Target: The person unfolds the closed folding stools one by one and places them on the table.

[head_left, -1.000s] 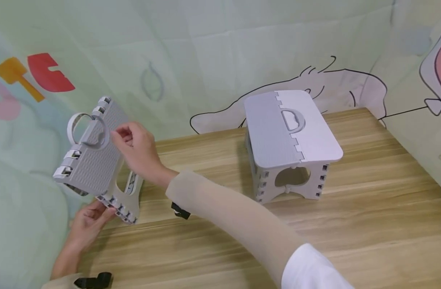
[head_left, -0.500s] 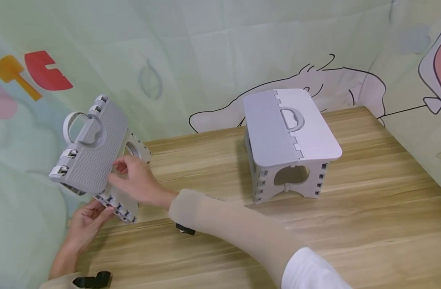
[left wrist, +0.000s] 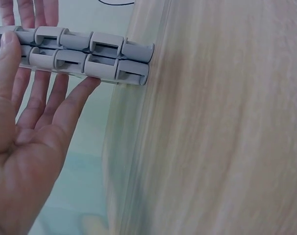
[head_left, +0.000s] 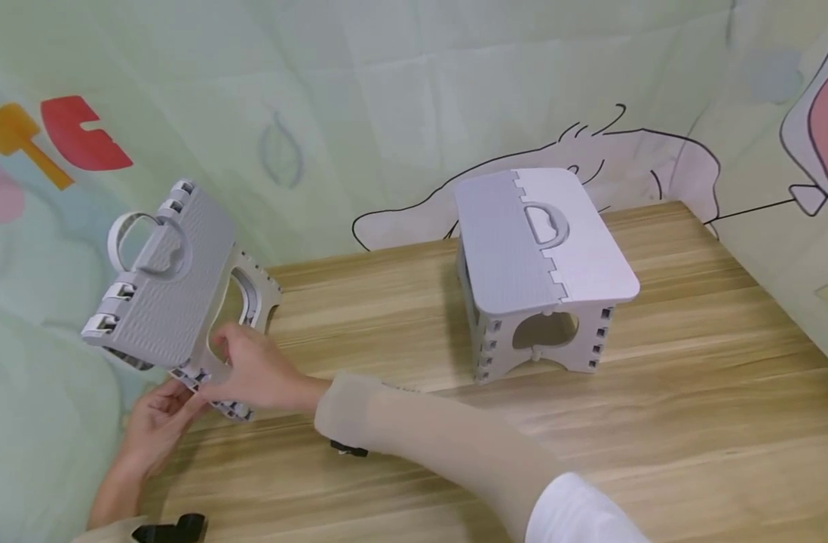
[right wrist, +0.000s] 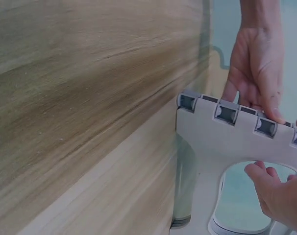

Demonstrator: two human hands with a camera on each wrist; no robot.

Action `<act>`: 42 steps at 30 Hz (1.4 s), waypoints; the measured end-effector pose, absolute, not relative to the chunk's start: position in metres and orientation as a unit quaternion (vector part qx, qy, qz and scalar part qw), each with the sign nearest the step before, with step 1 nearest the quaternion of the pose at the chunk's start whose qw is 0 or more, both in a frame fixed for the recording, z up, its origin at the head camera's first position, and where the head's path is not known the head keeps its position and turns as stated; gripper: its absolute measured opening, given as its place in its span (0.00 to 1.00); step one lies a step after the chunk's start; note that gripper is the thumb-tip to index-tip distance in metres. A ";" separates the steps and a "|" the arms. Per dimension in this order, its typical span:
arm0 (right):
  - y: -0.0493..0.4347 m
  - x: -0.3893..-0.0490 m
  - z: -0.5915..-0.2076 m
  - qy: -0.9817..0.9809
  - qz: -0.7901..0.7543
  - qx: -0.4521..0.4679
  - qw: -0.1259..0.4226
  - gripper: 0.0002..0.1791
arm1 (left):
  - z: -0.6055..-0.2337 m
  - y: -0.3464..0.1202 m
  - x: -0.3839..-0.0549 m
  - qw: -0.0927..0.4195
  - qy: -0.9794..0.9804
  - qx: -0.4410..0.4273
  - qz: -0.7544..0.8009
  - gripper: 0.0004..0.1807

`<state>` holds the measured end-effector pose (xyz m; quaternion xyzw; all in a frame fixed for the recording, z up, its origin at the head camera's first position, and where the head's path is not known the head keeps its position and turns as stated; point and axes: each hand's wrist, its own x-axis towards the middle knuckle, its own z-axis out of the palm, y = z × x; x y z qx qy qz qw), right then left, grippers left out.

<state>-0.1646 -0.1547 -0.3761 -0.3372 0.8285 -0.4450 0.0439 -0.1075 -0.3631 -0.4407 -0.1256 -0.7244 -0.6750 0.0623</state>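
Note:
A grey folding stool (head_left: 197, 219), partly folded, stands tilted at the table's left edge. Its seat halves are bent up with the two handle loops (head_left: 122, 240) sticking out at the ridge. My left hand (head_left: 152, 430) pinches the hinged edge (left wrist: 72, 54) of the near leg panel, thumb in front and fingers behind. On that same panel (right wrist: 207, 142), my right hand (head_left: 261, 373) grips the strip between the oval opening and the hinged edge, fingers in the opening. Its thumb is mostly out of the right wrist view.
A second folding stool (head_left: 550, 241), unfolded and upright, stands to the right on the wooden table (head_left: 414, 452). A printed cloth (head_left: 400, 113) hangs behind the table and along its left side.
My right hand has moved down from beside the stool's handle to the near leg panel and now grips it. The left hand keeps its hold on the hinged edge.

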 end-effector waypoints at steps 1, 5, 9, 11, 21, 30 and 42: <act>-0.156 -0.165 -0.378 0.833 -0.432 -0.345 0.035 0.32 | -0.441 -0.363 -0.107 0.063 -0.720 -0.125 -0.680 0.27; -0.160 -0.167 -0.383 0.839 -0.402 -0.367 0.009 0.24 | -0.441 -0.362 -0.108 0.060 -0.716 -0.129 -0.684 0.25; -0.160 -0.169 -0.385 0.835 -0.398 -0.378 0.026 0.20 | -0.439 -0.361 -0.108 0.055 -0.720 -0.127 -0.680 0.25; -0.160 -0.169 -0.385 0.833 -0.395 -0.386 0.039 0.19 | -0.439 -0.361 -0.108 0.056 -0.718 -0.124 -0.683 0.25; -0.163 -0.171 -0.384 0.835 -0.379 -0.398 0.045 0.18 | -0.442 -0.362 -0.108 0.065 -0.713 -0.125 -0.687 0.26; -0.161 -0.172 -0.384 0.833 -0.370 -0.411 0.034 0.19 | -0.442 -0.360 -0.109 0.062 -0.712 -0.131 -0.687 0.25; -0.154 -0.171 -0.381 0.841 -0.349 -0.412 0.022 0.18 | -0.442 -0.358 -0.109 0.065 -0.707 -0.128 -0.692 0.24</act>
